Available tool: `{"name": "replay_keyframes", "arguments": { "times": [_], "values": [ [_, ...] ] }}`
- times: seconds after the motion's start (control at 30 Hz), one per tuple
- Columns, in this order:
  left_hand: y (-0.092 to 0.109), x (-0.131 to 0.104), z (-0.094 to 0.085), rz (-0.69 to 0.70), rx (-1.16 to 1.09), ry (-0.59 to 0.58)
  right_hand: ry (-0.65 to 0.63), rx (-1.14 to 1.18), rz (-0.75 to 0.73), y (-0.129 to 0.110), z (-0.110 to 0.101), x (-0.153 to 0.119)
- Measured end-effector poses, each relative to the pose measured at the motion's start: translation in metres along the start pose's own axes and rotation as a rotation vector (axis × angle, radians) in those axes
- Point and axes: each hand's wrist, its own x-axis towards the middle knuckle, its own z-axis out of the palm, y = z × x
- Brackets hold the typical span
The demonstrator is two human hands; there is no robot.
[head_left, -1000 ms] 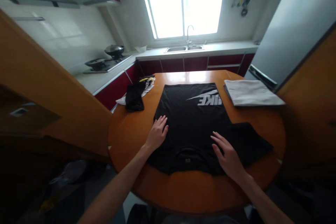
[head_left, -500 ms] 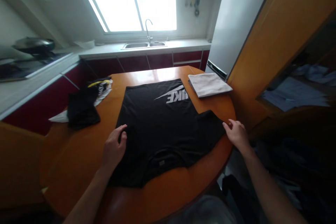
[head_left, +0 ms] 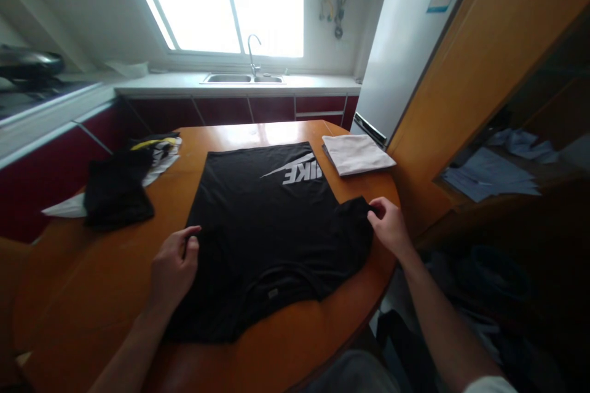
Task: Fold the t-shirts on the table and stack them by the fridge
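A black T-shirt (head_left: 262,221) lies spread on the wooden table (head_left: 101,282), its neckline toward me and its white lettering at the far end, upside down. My right hand (head_left: 389,227) pinches the end of the right-side sleeve, which is bunched and slightly raised. At the shirt's left edge, my left hand (head_left: 174,267) has its thumb and forefinger closed around dark cloth; the exact grip is partly hidden.
A folded pale cloth (head_left: 358,153) lies at the table's far right. Dark and white clothes (head_left: 120,187) are heaped at the far left. Beyond stand a counter with a sink (head_left: 230,78), a stove at left and a fridge (head_left: 391,43) at right.
My right hand has drawn the sleeve end inward, and the sleeve has bunched up. My left thumb and forefinger have come closer together. The whole view has shifted slightly.
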Motion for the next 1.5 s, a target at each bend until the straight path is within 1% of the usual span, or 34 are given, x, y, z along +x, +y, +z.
{"name": "replay_keyframes", "arguments": {
  "times": [0.03, 0.1, 0.13, 0.17, 0.2, 0.23, 0.33, 0.37, 0.43, 0.53, 0.6, 0.67, 0.73, 0.8, 0.9, 1.03, 1.17, 1.2, 1.23, 1.3, 1.43, 1.5],
  "values": [
    [0.0, 0.0, 0.0, -0.004, -0.004, -0.002, -0.043, 0.109, -0.046, -0.015, 0.005, 0.0],
    [0.0, -0.001, 0.0, -0.002, -0.017, -0.005, -0.224, 0.348, -0.104, -0.04, 0.015, -0.001],
    [-0.001, -0.001, 0.0, 0.002, -0.024, -0.004, -0.318, 0.442, -0.12, -0.049, 0.02, -0.001],
    [-0.002, -0.001, 0.0, 0.008, -0.03, 0.0, -0.38, 0.497, -0.131, -0.053, 0.024, -0.001],
    [-0.003, -0.001, 0.001, 0.016, -0.037, 0.005, -0.389, 0.505, -0.139, -0.054, 0.029, 0.0],
    [-0.004, -0.002, 0.001, 0.022, -0.044, 0.013, -0.348, 0.476, -0.143, -0.051, 0.033, 0.001],
    [-0.005, -0.002, 0.001, 0.022, -0.063, 0.022, -0.136, 0.297, -0.129, -0.03, 0.042, 0.004],
    [-0.006, -0.002, 0.001, 0.019, -0.068, 0.018, -0.093, 0.242, -0.129, -0.022, 0.045, 0.004],
    [-0.006, -0.003, 0.002, 0.013, -0.071, 0.011, -0.067, 0.149, -0.157, -0.011, 0.049, 0.002],
    [-0.006, -0.003, 0.002, 0.015, -0.068, 0.0, -0.13, 0.051, -0.252, -0.008, 0.058, -0.006],
    [-0.007, -0.003, 0.003, 0.019, -0.063, -0.013, -0.231, -0.036, -0.319, -0.012, 0.067, -0.014],
    [-0.008, -0.003, 0.004, 0.024, -0.054, -0.019, -0.368, -0.193, -0.363, -0.013, 0.077, -0.021],
    [-0.009, -0.003, 0.004, 0.03, -0.05, -0.016, -0.495, -0.377, -0.348, -0.012, 0.086, -0.027],
    [-0.01, -0.004, 0.004, 0.035, -0.05, -0.015, -0.565, -0.497, -0.298, -0.008, 0.091, -0.03],
    [-0.011, -0.004, 0.004, 0.034, -0.047, -0.013, -0.579, -0.529, -0.263, -0.007, 0.09, -0.028],
    [-0.012, -0.003, 0.005, 0.045, -0.037, -0.017, -0.524, -0.485, -0.28, -0.016, 0.089, -0.018],
    [-0.014, -0.003, 0.006, 0.064, -0.021, -0.028, -0.592, -0.49, -0.282, -0.019, 0.099, -0.012],
    [-0.014, -0.003, 0.006, 0.068, -0.018, -0.029, -0.593, -0.476, -0.276, -0.019, 0.101, -0.012],
    [-0.014, -0.002, 0.006, 0.07, -0.016, -0.028, -0.567, -0.449, -0.272, -0.019, 0.102, -0.01],
    [-0.014, -0.002, 0.005, 0.067, -0.018, -0.018, -0.443, -0.351, -0.27, -0.017, 0.099, -0.004],
    [-0.01, -0.002, 0.001, 0.04, -0.032, 0.009, -0.088, -0.096, -0.215, -0.012, 0.075, 0.021],
    [-0.007, -0.002, -0.001, 0.031, -0.037, 0.015, 0.056, -0.018, -0.214, -0.009, 0.064, 0.032]
  ]
}}
